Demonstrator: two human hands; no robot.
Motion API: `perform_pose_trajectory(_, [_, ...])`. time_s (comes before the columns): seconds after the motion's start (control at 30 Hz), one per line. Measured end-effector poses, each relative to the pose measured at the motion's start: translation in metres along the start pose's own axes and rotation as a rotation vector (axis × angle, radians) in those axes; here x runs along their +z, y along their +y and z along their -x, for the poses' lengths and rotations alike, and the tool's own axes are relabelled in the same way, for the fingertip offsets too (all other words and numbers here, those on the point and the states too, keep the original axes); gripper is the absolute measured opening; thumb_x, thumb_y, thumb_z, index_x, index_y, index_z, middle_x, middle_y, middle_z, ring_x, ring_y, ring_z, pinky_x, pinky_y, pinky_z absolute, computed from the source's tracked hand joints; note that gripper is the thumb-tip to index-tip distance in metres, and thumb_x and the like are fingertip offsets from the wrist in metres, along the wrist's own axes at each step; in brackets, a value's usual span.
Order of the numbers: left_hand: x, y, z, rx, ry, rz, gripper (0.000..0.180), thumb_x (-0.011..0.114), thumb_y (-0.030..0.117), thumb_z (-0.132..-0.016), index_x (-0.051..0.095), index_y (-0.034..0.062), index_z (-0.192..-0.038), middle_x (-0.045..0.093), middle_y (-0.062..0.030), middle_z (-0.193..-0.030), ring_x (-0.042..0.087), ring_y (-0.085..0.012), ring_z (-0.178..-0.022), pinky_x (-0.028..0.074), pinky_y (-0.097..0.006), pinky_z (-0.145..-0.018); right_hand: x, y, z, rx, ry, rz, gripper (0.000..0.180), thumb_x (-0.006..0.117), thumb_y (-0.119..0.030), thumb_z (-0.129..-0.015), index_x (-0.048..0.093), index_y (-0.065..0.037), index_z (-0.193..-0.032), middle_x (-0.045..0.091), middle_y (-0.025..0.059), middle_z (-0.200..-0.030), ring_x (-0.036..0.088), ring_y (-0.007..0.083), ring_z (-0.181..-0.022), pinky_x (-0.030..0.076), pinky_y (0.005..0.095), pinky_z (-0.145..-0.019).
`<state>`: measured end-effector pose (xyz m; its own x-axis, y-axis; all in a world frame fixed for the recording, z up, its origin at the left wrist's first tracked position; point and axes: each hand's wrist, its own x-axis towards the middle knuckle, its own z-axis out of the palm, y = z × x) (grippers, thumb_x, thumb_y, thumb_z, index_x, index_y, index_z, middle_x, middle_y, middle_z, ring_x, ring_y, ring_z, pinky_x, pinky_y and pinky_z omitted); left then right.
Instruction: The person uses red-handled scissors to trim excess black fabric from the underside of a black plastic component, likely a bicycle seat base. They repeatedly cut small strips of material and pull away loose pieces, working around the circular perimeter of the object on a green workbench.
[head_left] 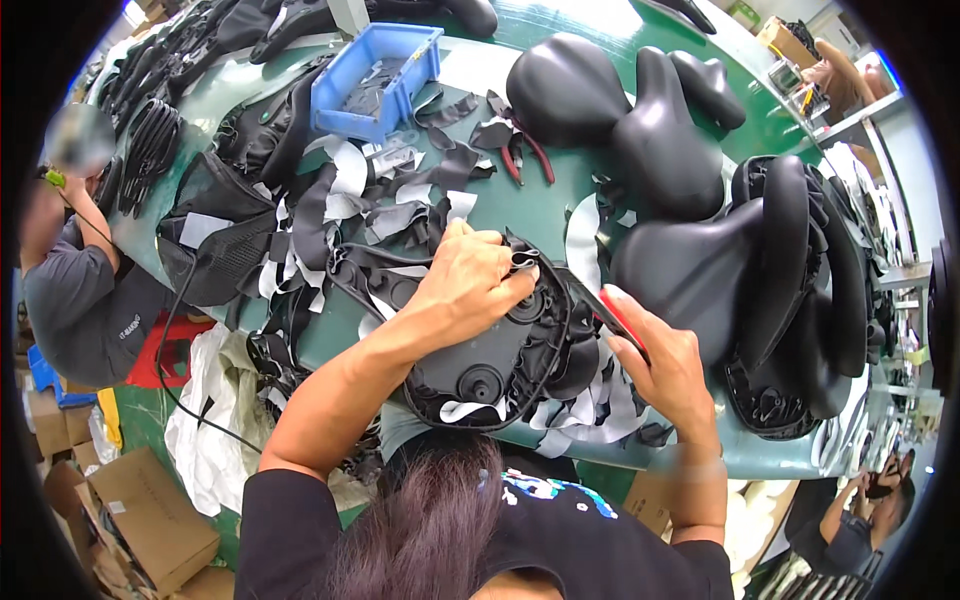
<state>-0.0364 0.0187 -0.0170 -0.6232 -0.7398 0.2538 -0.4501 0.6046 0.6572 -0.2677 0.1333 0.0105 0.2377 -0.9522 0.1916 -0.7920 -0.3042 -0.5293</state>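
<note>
A black bicycle saddle [440, 355] lies upside down on the green table in front of me, its cover gathered in folds round the rim. My left hand [465, 280] is closed on the cover's edge at the far right of this saddle, pinching a fold between thumb and fingers. In my right hand [662, 365], a red-handled cutting tool [625, 322] points its dark, narrow end at the same edge; its exact kind is partly hidden by my fingers. Black and grey cover offcuts [600, 405] lie just beneath the tool.
Finished-looking black saddles [570, 90] stand at the far right, with more piled [690, 260] beside my right hand. Red-handled pincers [515, 150] lie beyond the saddle. A blue bin [350, 122] sits at the back among offcuts. A co-worker [85, 270] is at the left.
</note>
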Motion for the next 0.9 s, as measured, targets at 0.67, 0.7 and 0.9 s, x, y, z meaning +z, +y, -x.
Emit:
perform_pose_trajectory(0.67, [-0.023,-0.019,-0.024,0.16,0.158,-0.447,0.019,0.073,0.018,-0.071,0.06,0.0073,-0.08,0.062,-0.0032,-0.079,0.058,-0.0222,-0.075,0.046,-0.036,-0.059,0.025,-0.039,-0.027,0.184,-0.046,0.429,0.041,0.057,-0.024,-0.09,0.051,-0.018,-0.13,0.058,0.0095,-0.066,0.057,0.0316,-0.053,0.041,0.0418,-0.048])
perform_pose_trajectory(0.7, [-0.018,-0.027,-0.029,0.181,0.325,-0.273,0.019,0.075,0.02,-0.072,0.062,0.0068,-0.069,0.061,-0.0042,-0.068,0.056,-0.0236,-0.065,0.045,-0.036,-0.055,0.033,-0.039,-0.027,0.191,-0.016,0.492,0.044,0.057,-0.024,-0.09,0.049,-0.018,-0.132,0.057,0.0093,-0.064,0.057,0.0315,-0.052,0.041,0.0419,-0.047])
perform_pose_trajectory(0.9, [-0.027,-0.035,-0.025,-0.412,0.602,0.607,0.035,0.069,0.03,-0.086,0.068,0.0012,-0.067,0.055,0.0031,-0.058,0.043,-0.0038,-0.053,0.033,-0.025,-0.049,0.041,-0.077,0.015,0.297,-0.192,0.461,0.054,0.057,-0.025,-0.09,0.041,-0.009,-0.139,0.057,0.0124,-0.059,0.057,0.0292,-0.045,0.041,0.0424,-0.042])
